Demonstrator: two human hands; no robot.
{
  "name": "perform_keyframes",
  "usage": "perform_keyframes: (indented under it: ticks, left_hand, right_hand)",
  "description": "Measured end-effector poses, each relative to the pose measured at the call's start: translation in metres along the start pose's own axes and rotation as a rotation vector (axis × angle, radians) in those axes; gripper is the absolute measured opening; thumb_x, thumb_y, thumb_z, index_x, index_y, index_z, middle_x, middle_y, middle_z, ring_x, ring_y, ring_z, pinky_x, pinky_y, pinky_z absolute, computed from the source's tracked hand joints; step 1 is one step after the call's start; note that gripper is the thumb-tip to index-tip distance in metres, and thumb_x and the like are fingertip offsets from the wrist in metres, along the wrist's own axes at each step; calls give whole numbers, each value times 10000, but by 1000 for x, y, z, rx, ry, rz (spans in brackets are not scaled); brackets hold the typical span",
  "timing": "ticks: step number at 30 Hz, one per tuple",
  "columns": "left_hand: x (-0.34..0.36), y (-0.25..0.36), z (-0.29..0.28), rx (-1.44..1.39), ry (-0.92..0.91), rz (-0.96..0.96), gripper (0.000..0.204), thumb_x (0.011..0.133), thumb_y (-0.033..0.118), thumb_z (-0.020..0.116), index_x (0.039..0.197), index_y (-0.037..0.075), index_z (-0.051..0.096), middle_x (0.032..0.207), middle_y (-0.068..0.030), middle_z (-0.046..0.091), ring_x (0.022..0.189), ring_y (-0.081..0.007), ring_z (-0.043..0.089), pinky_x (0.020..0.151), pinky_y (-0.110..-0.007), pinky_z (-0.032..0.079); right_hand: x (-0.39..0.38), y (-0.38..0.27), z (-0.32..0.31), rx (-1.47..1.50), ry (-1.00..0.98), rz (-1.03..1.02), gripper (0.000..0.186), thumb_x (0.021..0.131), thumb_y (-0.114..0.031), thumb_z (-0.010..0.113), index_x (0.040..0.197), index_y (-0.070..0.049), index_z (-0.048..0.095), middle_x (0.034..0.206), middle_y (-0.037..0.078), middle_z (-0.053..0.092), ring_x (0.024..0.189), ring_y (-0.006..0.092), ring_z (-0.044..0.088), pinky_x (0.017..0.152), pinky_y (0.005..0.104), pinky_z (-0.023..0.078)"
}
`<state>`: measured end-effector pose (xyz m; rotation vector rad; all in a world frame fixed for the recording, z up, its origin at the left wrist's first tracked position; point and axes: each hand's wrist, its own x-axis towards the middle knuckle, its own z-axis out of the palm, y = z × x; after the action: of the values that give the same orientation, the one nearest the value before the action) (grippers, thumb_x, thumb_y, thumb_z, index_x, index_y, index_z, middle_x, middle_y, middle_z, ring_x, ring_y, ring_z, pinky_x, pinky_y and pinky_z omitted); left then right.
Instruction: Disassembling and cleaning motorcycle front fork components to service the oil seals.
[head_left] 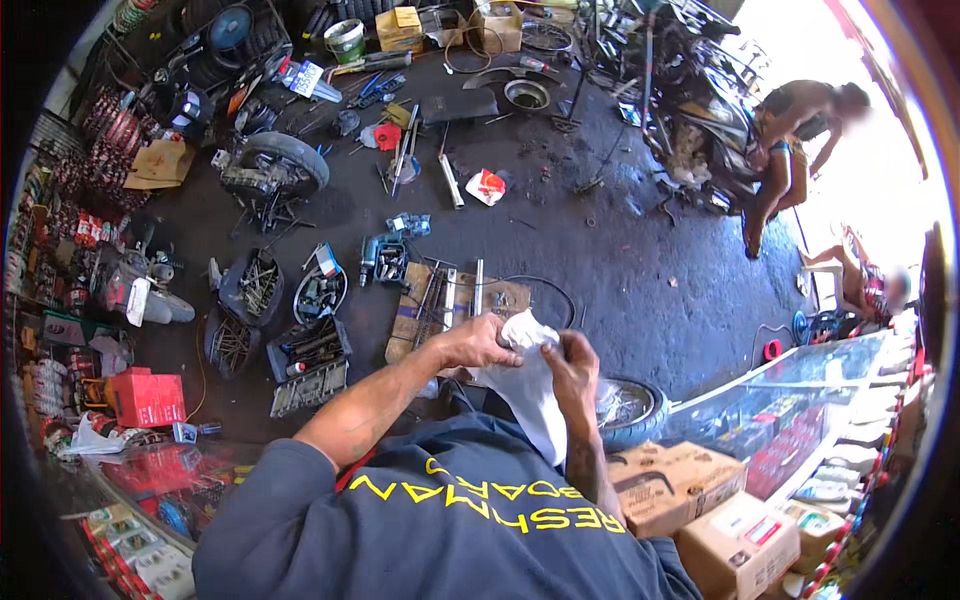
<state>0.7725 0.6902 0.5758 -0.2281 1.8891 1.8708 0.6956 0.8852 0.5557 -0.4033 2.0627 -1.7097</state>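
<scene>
White sheet [534, 392]: between both hands, top bunched at the fingers, tail hanging below; cloth or plastic, cannot tell.
Handling: probably goes best with a firm pinch, even tension, loose tail gathered up.
Left hand [478, 342]: fingers curled, clamped on bunched top; forearm slanting in from lower left.
Right hand [577, 372]: thumb and fingers closed on sheet's edge; forearm steeper.
Flattened cardboard [464, 300]: beyond left fingers.
Wheel [645, 418]: right of right fingers.

Left hand [482, 342] and right hand [574, 372] grip white material [532, 392].
</scene>
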Motion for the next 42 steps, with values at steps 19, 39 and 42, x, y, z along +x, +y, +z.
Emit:
perform_keyframes:
  ticks: [19, 39, 42]
  left_hand:
    - [126, -11, -327, -1386, 1460, 550, 406, 829, 63, 639, 1218, 39, 525, 1078, -85, 630, 956, -214, 626, 859, -352, 503]
    - [167, -22, -382, -1888, 2048, 459, 446, 802, 66, 702, 1208, -22, 537, 1118, -121, 613, 962, -245, 619, 864, -410, 519]
    - [183, -11, -373, -1982, 2388, 386, 400, 824, 47, 654, 1188, -68, 534, 1047, -122, 627, 923, -249, 629, 837, -399, 525]
  right_hand:
    - [513, 2, 267, 62, -1381, 1228, 461, 966, -380, 497, 1213, 5, 555, 1148, 96, 617, 1016, 173, 589, 886, 303, 468]
    - [622, -56, 519, -980, -1945, 522, 255, 862, -262, 680, 964, -29, 669, 800, 8, 628, 753, 117, 556, 671, 278, 441]
    - [606, -41, 556, -967, -2102, 260, 241, 868, -262, 669, 889, -22, 678, 752, 5, 633, 703, 108, 555, 629, 287, 445]
